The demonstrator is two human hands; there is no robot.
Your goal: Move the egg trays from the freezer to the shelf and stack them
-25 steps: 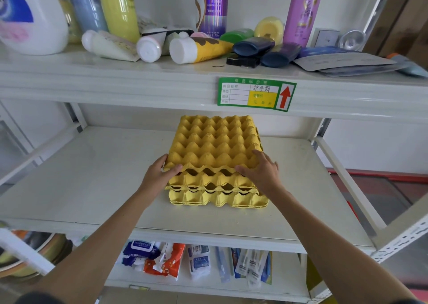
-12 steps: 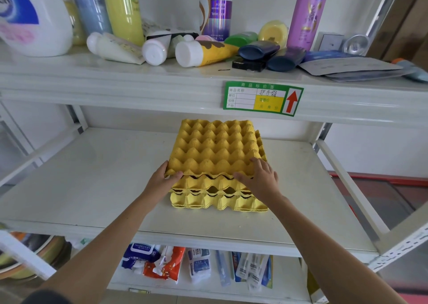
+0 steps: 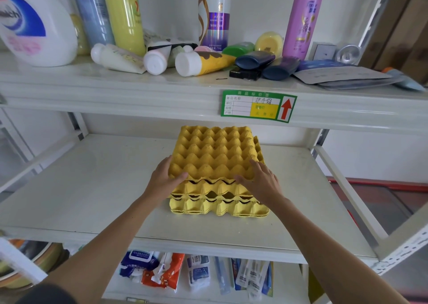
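While the yellow egg tray stack (image 3: 217, 195) sits near the shelf's (image 3: 92, 188) front edge, left hand (image 3: 163, 181) grips the top tray's (image 3: 213, 155) near-left corner, thumb curled over it. Right hand (image 3: 261, 183) rests on the near-right corner, fingers spread wide and flat.

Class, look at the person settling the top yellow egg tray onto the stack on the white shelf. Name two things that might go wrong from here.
1. The top yellow moulded-pulp egg tray sits skewed over the trays below, so it may not nest and could rock.
2. The left hand and right hand hold its near corners; pushing might slide the whole stack along the smooth white metal shelf.
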